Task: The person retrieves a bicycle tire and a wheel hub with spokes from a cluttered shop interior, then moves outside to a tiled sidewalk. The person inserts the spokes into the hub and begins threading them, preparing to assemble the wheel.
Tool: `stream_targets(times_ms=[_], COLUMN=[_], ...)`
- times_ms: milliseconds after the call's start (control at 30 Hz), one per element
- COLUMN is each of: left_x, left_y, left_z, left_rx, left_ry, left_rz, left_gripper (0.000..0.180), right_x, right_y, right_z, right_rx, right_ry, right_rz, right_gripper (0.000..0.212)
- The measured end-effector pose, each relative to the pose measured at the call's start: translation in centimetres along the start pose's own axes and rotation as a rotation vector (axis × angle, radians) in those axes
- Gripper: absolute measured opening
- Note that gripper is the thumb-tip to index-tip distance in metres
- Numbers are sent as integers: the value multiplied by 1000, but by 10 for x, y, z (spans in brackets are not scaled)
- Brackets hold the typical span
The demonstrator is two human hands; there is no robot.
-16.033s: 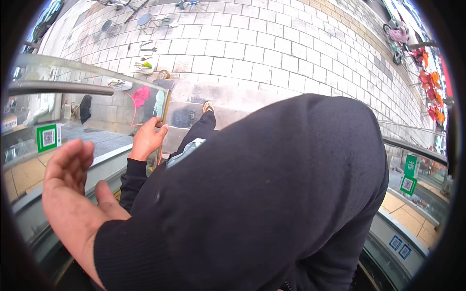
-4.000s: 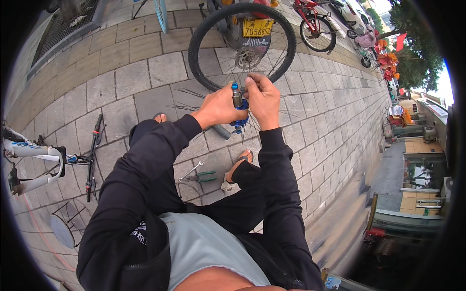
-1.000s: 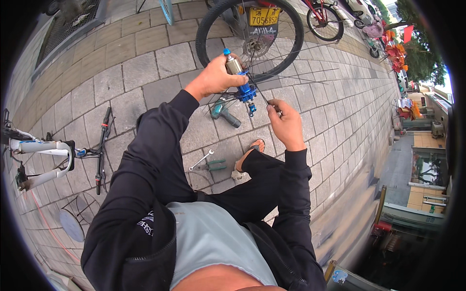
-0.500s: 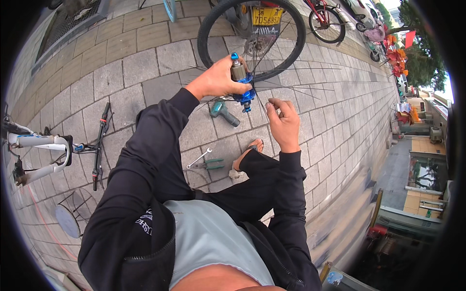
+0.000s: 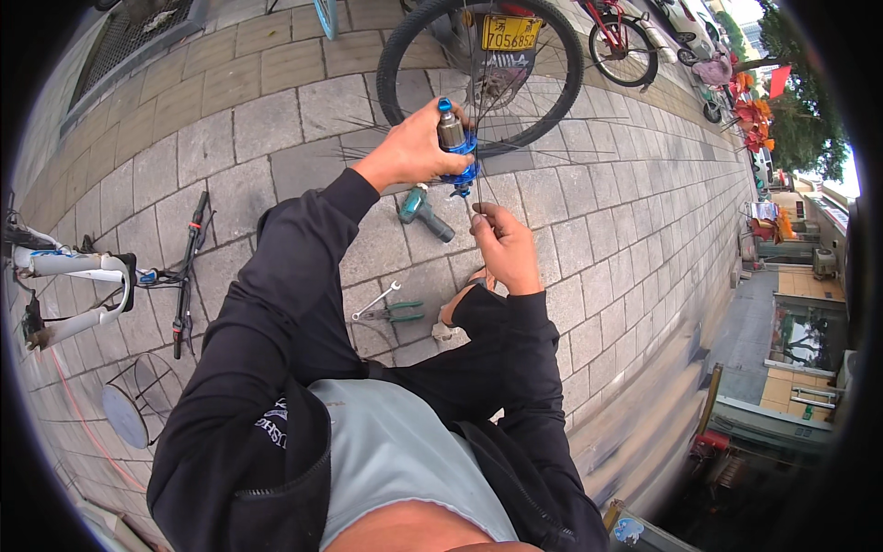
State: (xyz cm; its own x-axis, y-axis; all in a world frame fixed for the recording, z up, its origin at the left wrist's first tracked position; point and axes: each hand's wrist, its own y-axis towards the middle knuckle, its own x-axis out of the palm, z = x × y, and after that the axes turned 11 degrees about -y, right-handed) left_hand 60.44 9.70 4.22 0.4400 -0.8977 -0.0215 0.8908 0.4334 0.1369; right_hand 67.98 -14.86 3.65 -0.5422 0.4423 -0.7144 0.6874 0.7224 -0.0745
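Observation:
A blue bicycle hub (image 5: 460,152) with a silver-grey freehub body sits in my left hand (image 5: 414,147), which is closed around it. Thin dark spokes fan out from the hub on several sides. Below the hub, my right hand (image 5: 506,244) pinches a spoke (image 5: 478,195) between thumb and fingertips. On the paving under my hands lies a teal and black cordless drill (image 5: 425,214). Nearer to me are a silver wrench (image 5: 376,301) and pliers with green handles (image 5: 395,312), beside my sandalled foot.
A bicycle wheel (image 5: 391,74) stands just beyond the hub, in front of a vehicle with a yellow plate. At left are a white bicycle fork (image 5: 78,267), a handlebar (image 5: 189,276) and a round stool (image 5: 127,416). A red bicycle (image 5: 621,41) is parked at far right.
My right hand has moved left and slightly down, closer beneath the hub. The left hand keeps hold of the hub in nearly the same place, and the spokes have shifted.

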Motion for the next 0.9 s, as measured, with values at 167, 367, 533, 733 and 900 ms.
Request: stream_targets(times_ms=[167, 367, 533, 733, 900], left_x=[-6, -20, -23, -18, -19], left_y=[3, 7, 5, 7, 7], left_z=[0, 11, 8, -7, -11], left_rx=[108, -87, -13, -3, -45], left_ry=[-53, -40, 107, 126, 179], left_rz=[-15, -8, -50, -64, -28], left_gripper=[55, 59, 53, 55, 63], right_x=[27, 19, 27, 46, 40], right_y=[-16, -9, -9, -1, 13], right_z=[46, 25, 27, -5, -14], right_rx=[26, -11, -42, -137, -239], right_ry=[298, 324, 229, -13, -332], right_rz=[110, 50, 127, 139, 190], right_gripper=[25, 24, 24, 19, 19])
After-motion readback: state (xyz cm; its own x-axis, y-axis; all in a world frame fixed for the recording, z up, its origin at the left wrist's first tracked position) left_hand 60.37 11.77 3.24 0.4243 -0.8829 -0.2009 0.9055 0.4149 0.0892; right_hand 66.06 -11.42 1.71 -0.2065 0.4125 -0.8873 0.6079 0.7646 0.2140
